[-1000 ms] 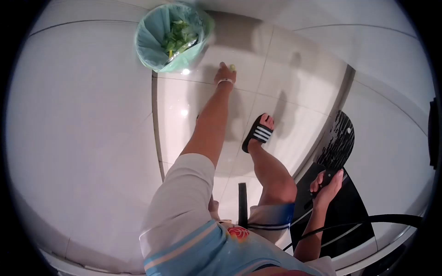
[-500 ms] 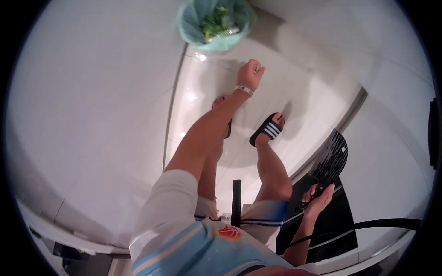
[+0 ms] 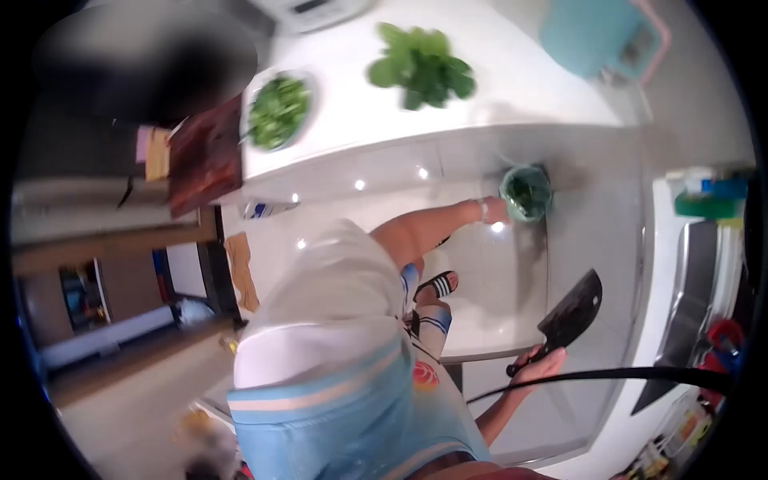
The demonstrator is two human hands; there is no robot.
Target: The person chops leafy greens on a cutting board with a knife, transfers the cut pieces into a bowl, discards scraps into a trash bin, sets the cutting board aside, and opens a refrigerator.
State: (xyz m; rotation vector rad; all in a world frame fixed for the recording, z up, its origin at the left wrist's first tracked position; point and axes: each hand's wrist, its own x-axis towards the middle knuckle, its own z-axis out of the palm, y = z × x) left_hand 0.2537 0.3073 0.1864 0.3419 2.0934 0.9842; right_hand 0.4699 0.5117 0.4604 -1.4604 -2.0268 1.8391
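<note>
My left hand (image 3: 498,211), with a band at its wrist, is beside a small bin lined with a pale green bag (image 3: 528,215). Green scraps (image 3: 522,190) lie inside the bin. The fingers look curled closed; whatever they hold, if anything, is too blurred to make out. Lower right, my right hand (image 3: 546,367) grips a cleaver (image 3: 574,310) by its handle. Its broad dark blade, with a hole near one corner, points up and to the right, away from my body.
A white counter (image 3: 344,120) carries a bowl of chopped greens (image 3: 278,112), a bunch of leafy greens (image 3: 424,68) and a white scale (image 3: 320,14). A reddish-brown cutting board (image 3: 206,156) is at left, a turquoise item (image 3: 588,36) upper right. A black strap (image 3: 608,374) crosses near my right arm.
The view has swung, bringing the counter and greens into sight. My left hand, apart from the bin before, is now right beside it. My right hand still holds the cleaver.
</note>
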